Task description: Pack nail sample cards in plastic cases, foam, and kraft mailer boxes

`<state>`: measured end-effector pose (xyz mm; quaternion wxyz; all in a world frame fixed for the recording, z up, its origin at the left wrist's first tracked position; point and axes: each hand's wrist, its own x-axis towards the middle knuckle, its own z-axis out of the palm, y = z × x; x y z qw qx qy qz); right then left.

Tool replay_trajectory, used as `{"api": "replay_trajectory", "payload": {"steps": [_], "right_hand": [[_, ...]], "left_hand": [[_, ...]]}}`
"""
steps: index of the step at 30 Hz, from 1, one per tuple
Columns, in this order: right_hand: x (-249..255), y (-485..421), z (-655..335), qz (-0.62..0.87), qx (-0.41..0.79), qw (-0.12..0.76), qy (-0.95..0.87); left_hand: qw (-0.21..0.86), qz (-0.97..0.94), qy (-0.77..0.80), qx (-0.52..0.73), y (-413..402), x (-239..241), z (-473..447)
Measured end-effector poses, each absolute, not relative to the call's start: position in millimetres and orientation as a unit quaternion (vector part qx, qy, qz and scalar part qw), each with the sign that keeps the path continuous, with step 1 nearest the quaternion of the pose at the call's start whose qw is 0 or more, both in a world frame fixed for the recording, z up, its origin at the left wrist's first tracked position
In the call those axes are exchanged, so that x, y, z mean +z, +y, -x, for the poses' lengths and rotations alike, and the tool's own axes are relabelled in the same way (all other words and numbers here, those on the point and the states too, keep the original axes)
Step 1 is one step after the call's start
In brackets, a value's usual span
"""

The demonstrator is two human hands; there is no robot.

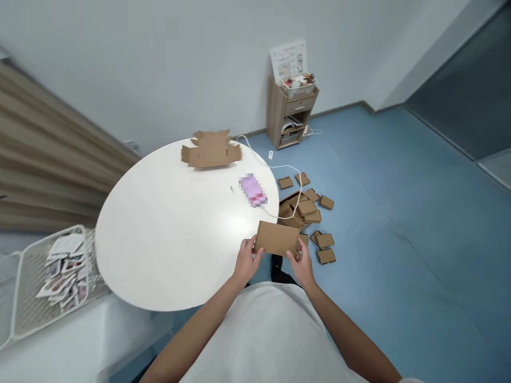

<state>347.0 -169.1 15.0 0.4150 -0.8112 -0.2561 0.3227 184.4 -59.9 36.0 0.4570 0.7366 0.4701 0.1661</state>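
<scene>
- Holding one closed cardboard box (277,238) by its two short ends, the left hand (246,261) and right hand (302,263) have their fingers bent around it, thumbs on the near corners; the box is in front of the body, seen across the right edge of the white desk (167,229).
- Around it on the desk: one opened-out cardboard piece (211,151) with raised flaps at the far edge, one purple rectangular item (252,190) blurred into squares, and one tiny slim object (232,189) too small to identify.
- One white cable (300,183) runs past the far edge, loops out over the floor (399,213) and comes back to the purple item, close beyond the held box.
- Crowding the floor right of the desk, a heap of small brown boxes (307,207); at least nine can be made out, others overlap, so no exact count.
- By the wall, one wooden cabinet (275,114) carries one white basket (300,92) and one printed sheet (289,61), its text too small to read.
- At the left, one mesh basket (30,306) holds many overlapping printed packets (66,274), uncountable and illegible.
- The held box's upper face bears no readable brand or label.
</scene>
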Motion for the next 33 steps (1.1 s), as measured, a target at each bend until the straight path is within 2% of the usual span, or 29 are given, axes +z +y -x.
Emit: {"api": "replay_trajectory", "payload": {"steps": [9, 16, 20, 27, 33], "right_hand": [[-4.9, -203.9, -474.6, 0.877, 0.233, 0.373, -0.196], [6.6, -186.8, -530.7, 0.869, 0.152, 0.394, -0.258], [-4.4, -189.8, -518.3, 0.858, 0.165, 0.376, -0.309], [-17.1, -176.2, -466.6, 0.781, 0.252, 0.388, -0.419], [5.0, -118.2, -412.7, 0.651, 0.326, 0.383, -0.569]], "left_hand": [[0.45, -0.818, 0.357, 0.025, -59.0, 12.9, -344.7], [0.409, -0.867, 0.282, 0.038, -43.6, 20.3, -402.0], [0.402, -0.871, 0.283, 0.019, -48.6, 19.6, -384.1], [0.455, -0.824, 0.337, -0.009, -57.0, 29.4, -292.8], [0.455, -0.735, 0.492, 0.1, -59.6, 56.1, -216.3]]}}
